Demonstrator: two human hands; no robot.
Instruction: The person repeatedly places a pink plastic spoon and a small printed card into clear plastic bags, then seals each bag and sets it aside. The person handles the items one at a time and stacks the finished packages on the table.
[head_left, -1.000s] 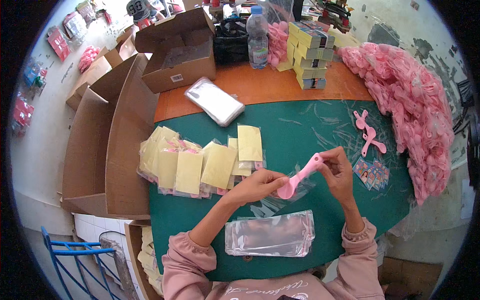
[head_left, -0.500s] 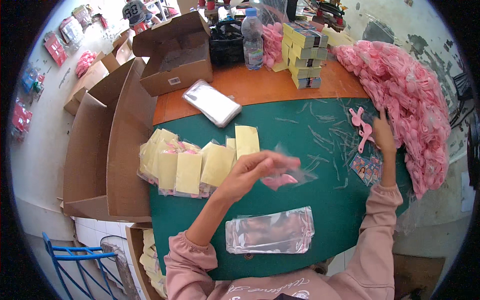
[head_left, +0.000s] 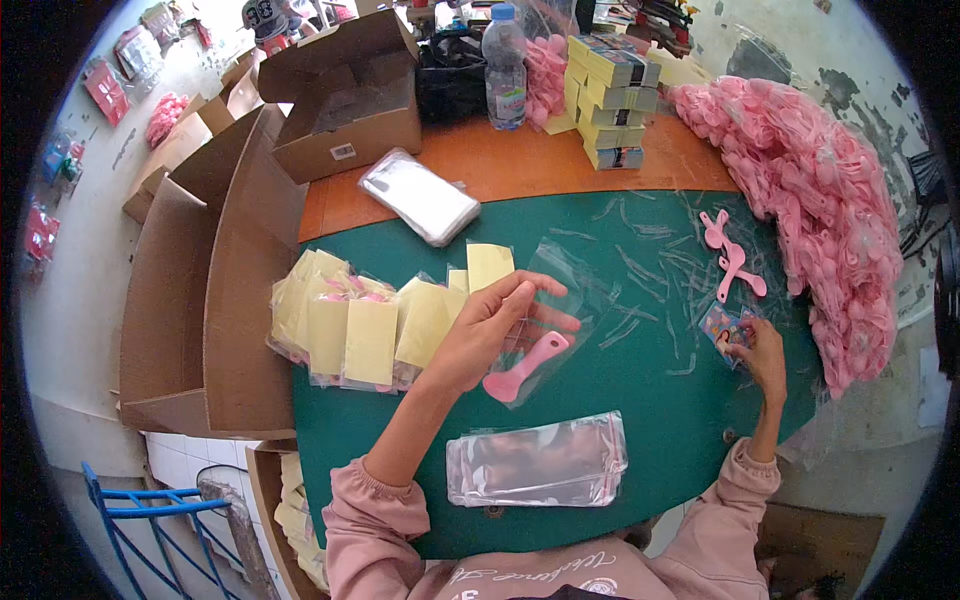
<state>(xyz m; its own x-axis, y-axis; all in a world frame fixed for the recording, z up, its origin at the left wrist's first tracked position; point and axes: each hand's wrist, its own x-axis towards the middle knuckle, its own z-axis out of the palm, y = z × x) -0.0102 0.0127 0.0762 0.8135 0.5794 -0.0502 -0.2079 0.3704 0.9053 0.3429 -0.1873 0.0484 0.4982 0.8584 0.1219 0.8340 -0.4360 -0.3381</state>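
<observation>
My left hand, left of the table's middle, holds a clear plastic bag between thumb and fingers. A pink measuring spoon shows at the bag's lower part, its scoop end toward me. On the right, my right hand pinches at a small pile of colourful printed cards; its fingertips cover part of them. Just beyond lie a few loose pink spoons, partly crossed over one another. Nearer to me rests a stack of clear plastic bags.
Filled bags with pale yellow cards lie left. A large heap of pink spoons covers the right edge. Behind are a white-looking bag stack, card stacks, a water bottle and cardboard boxes. Clear plastic strips are scattered about.
My right hand has come down from beside the loose spoons to the printed cards. In my left hand, the bag and spoon have turned, and the spoon now shows at full length.
</observation>
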